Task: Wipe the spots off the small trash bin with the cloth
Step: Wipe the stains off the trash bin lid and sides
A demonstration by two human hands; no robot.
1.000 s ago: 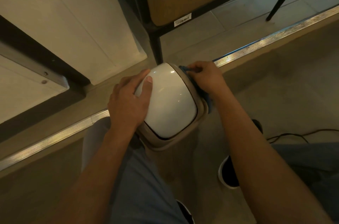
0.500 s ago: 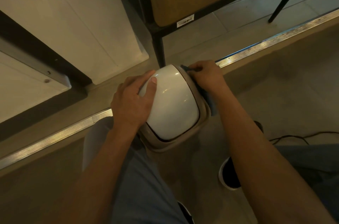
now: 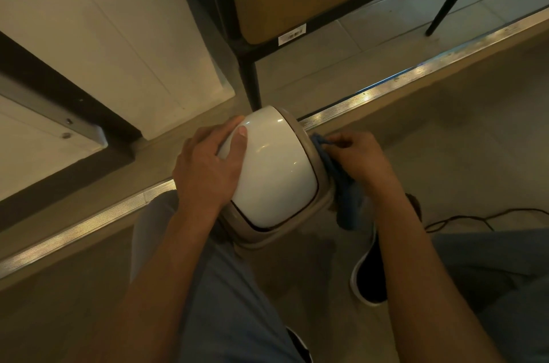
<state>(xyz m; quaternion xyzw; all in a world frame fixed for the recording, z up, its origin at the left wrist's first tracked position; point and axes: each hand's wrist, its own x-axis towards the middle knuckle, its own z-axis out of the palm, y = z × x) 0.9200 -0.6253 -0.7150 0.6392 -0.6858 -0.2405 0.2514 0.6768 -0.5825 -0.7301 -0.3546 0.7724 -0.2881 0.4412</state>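
The pale tiled floor takes up most of what I see, crossed by a ribbed metal threshold strip, with a black metal furniture frame standing on its far side. Against that strip, between the crouching person's knees, sits the small beige trash bin with its glossy white domed lid. The left hand lies spread over the lid's left side, thumb flat on the dome, probably to stop the bin sliding or the lid swinging under the rubbing. The right hand is curled around a bunched blue cloth, pressing it to the bin's right flank, where the spots presumably sit. I can't make out any spots in this dim light. A thin black cable trails on the floor to the right.
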